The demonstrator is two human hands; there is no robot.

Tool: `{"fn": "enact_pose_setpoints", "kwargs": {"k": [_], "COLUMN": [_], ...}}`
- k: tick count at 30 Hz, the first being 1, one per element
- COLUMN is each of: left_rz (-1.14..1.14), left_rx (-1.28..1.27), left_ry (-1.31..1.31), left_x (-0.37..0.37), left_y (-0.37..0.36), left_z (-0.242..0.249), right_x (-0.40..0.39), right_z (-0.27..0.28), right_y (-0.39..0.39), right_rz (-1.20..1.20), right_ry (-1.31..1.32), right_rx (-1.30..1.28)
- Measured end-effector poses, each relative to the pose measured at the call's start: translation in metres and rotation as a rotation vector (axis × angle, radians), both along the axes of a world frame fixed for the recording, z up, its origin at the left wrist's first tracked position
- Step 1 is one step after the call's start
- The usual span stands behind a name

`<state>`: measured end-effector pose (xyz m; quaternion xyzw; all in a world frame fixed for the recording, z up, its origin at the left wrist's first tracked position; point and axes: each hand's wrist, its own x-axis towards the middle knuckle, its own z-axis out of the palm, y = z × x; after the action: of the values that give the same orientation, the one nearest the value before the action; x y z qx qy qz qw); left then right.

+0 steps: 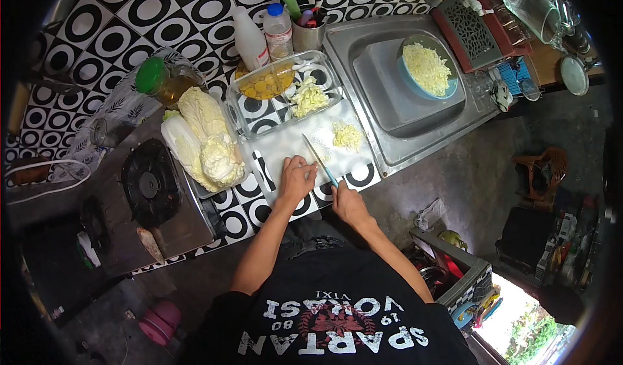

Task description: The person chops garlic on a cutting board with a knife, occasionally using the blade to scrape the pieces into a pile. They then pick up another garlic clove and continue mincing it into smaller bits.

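My right hand (349, 204) is closed round the light blue handle of a kitchen knife (317, 151), whose blade points away over the white cutting board (280, 146). Beside the blade, my left hand (298, 179) presses bent fingertips onto the board; what lies under them is hidden. A small heap of chopped cabbage (346, 136) sits on the board's right part. Just behind the board stands a clear divided container (253, 131), with yellow round slices (267, 85) in one compartment and cut pale cabbage (309, 99) in another.
Left are whole napa cabbages (201, 138) in a tray and a gas stove (152, 183). To the right, a blue bowl (406, 83) of shredded cabbage stands at the metal sink (383, 141). Bottles (279, 37) and a green-lidded jar (152, 76) line the back.
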<state>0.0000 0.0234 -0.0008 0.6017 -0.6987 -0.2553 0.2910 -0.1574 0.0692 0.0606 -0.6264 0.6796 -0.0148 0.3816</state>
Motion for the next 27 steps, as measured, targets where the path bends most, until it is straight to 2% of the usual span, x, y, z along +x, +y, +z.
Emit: {"fn": "enact_pose_setpoints", "kwargs": {"k": [6, 11, 15, 22, 27], "left_rz": [0.044, 0.033, -0.005, 0.084, 0.084], "left_rx": [0.035, 0.069, 0.039, 0.117, 0.073], "left_ry": [0.035, 0.040, 0.029, 0.095, 0.075], "left_x": [-0.001, 0.001, 0.003, 0.000, 0.001], "left_y": [-0.001, -0.001, -0.001, -0.003, -0.003], "left_z": [-0.003, -0.003, 0.001, 0.004, -0.002], "right_x": [0.004, 0.013, 0.014, 0.002, 0.008], "right_z": [-0.013, -0.028, -0.014, -0.002, -0.014], "right_y": [0.026, 0.007, -0.014, 0.013, 0.023], "right_rz": [-0.087, -0.092, -0.043, -0.010, -0.114], "right_ry": [0.008, -0.027, -0.008, -0.026, -0.010], "right_rx": [-0.018, -0.055, -0.030, 0.004, -0.032]}}
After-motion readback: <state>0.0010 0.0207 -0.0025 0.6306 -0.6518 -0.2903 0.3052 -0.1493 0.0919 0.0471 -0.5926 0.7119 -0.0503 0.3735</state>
